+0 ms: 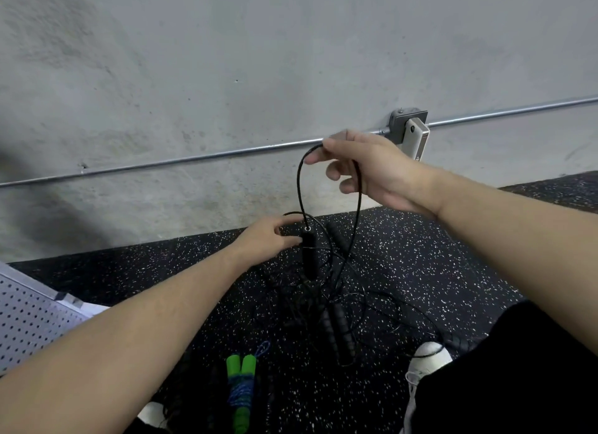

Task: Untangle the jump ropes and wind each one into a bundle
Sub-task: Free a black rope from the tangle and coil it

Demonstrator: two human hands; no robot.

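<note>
nearest the camera, on the speckled black floor, lies a green-handled jump rope already wound into a bundle, its blue cord wrapped round the paired handles; by its look that one is done. a white shoe shows to the right with a black cord crossing its toe. just beyond the green rope sits the tangle of black ropes, thin cords looping over one another around a pair of ribbed black handles lying side by side. from that heap one black handle stands lifted, and the left hand is at its upper end, thumb and fingertips against it; whether they truly pinch it or only touch it i cannot tell. higher and farther, the right hand pinches the black cord between thumb and forefinger, the other fingers loosely curled, so the cord arcs down from the pinch to the top of the lifted handle, while another strand drops from the hand into the heap. the step in hand seems to be freeing one black rope. the next move likely calls for following that cord down through the crossings and drawing it free without tightening the knots, then finding its second handle. behind runs a metal conduit along the concrete wall.
</note>
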